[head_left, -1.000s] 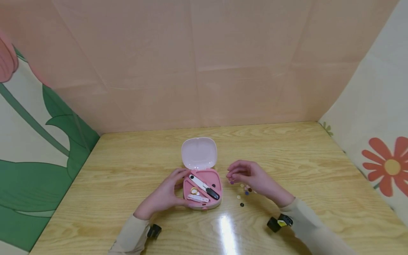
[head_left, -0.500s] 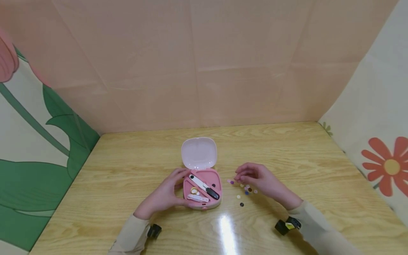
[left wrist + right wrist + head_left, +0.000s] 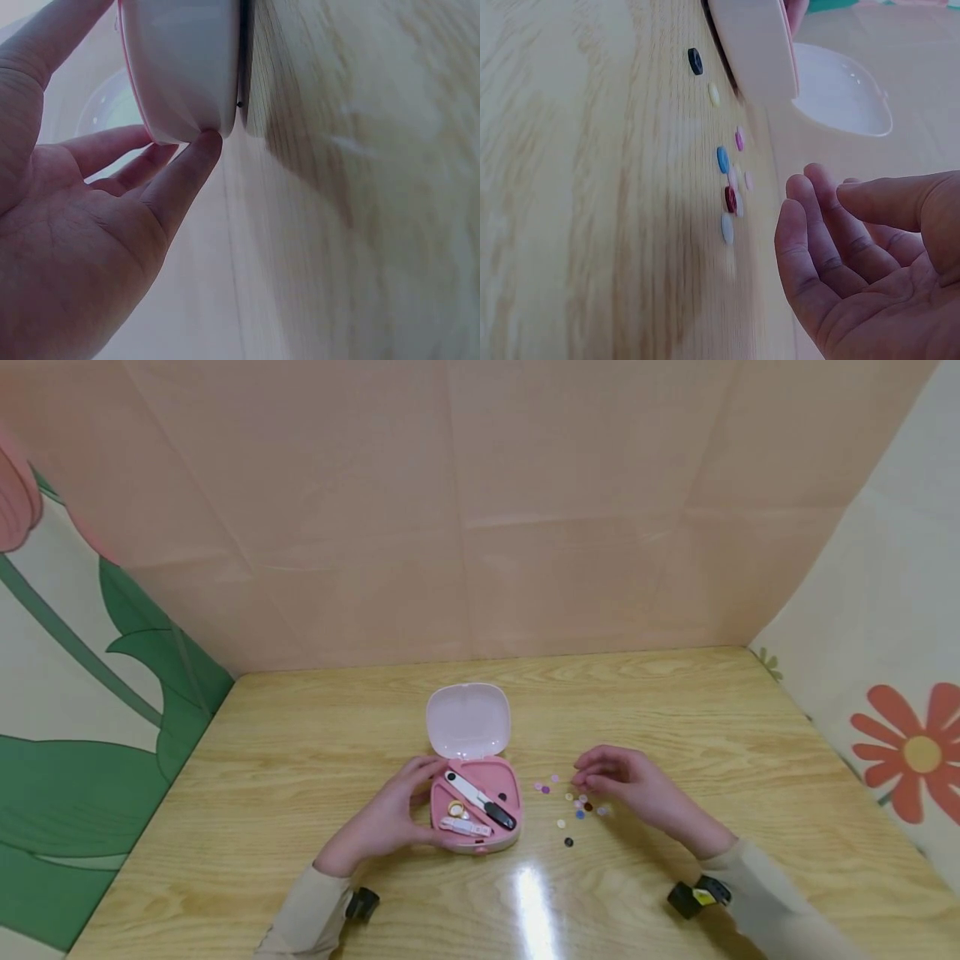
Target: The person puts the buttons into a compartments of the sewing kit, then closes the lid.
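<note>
We gripped the pink box [image 3: 495,774] with our left hand [image 3: 386,817], fingers and thumb parted across its left side. Our right hand [image 3: 630,787] hung with fingers loosely curved, holding nothing; scattered buttons [image 3: 580,815] lay below and left of its fingertips, untouched.

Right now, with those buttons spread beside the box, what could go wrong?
The buttons lie close together, so the right hand might scatter some or catch two at once. The black button on the table sits apart from the cluster and could be missed. The box is open with a tool in it; if the left hand tips it, that may slide out.
</note>
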A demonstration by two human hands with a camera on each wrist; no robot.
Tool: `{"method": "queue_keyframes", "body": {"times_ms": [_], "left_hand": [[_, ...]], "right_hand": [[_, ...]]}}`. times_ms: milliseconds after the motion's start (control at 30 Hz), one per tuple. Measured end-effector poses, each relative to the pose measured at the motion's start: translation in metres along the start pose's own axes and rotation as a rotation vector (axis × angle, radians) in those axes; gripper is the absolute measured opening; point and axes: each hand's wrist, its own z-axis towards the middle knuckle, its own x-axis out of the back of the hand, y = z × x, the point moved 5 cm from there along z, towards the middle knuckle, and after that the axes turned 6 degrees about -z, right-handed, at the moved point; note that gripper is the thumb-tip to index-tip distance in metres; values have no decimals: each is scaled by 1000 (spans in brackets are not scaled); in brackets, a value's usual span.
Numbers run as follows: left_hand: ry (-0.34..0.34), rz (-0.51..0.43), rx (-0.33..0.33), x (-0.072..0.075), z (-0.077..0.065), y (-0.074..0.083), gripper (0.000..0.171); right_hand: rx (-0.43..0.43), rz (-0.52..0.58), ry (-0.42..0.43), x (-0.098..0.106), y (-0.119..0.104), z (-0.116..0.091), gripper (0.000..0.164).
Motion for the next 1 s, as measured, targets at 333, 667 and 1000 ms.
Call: {"method": "queue_keyframes", "body": {"times_ms": [333,667,1000], "left_hand": [[-4,-11,-1,0,0,1,100],[12,32,-8,1,-1,2,101],[16,37,-10,0,-1,2,101]], "right_hand": [[-24,-26,-4,6,4,-7,28],[-29,-48,3,11,5,-13,27],[-18,-84,10,14,9,-16,26]]}}
